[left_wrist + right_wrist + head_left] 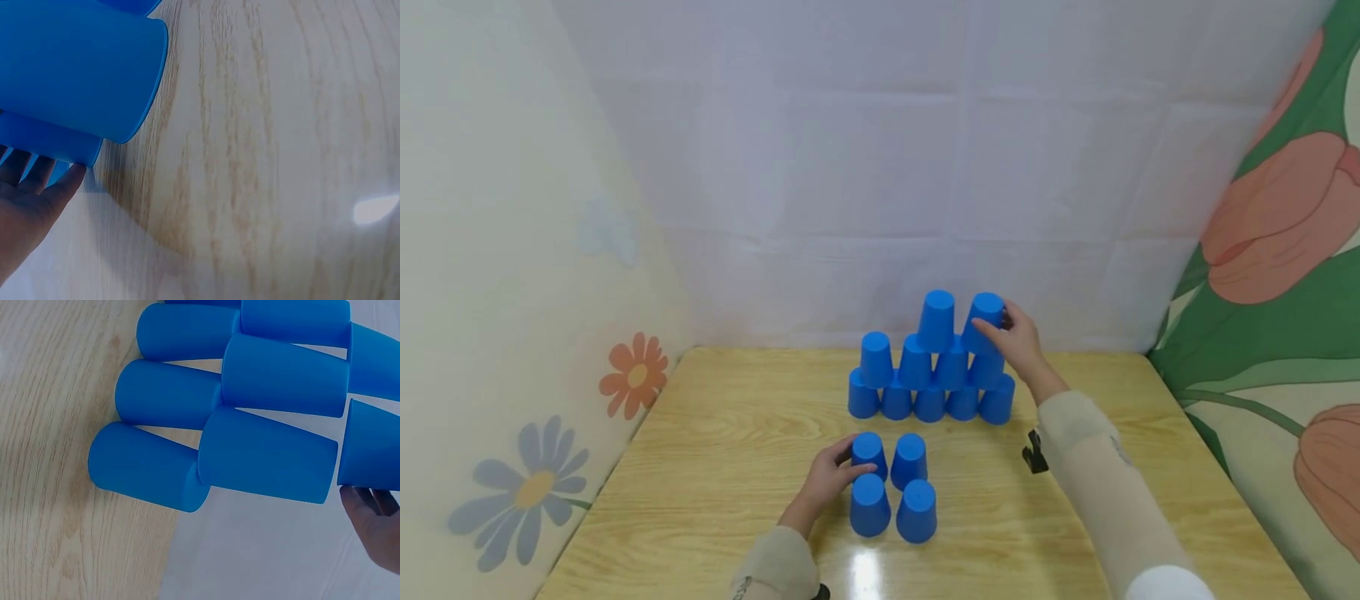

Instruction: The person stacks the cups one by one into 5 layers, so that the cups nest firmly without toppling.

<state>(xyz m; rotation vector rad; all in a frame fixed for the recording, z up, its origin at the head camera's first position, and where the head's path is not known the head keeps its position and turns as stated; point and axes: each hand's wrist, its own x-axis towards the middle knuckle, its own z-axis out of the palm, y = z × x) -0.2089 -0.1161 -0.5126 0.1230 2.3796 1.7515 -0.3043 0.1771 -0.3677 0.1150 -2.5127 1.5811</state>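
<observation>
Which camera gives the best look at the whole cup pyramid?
The head view: it shows the pyramid complete, all three tiers. The right wrist view shows part of it close up and sideways. The left wrist view misses it.

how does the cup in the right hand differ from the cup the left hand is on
The cup in the right hand sits high, on the third tier of the pyramid, tilted to one side; the cup under the left hand stands upright on the table. The first rests on other cups at the back; the second stands in a loose group of four near the front. Both are blue, upside down and look the same size.
</observation>
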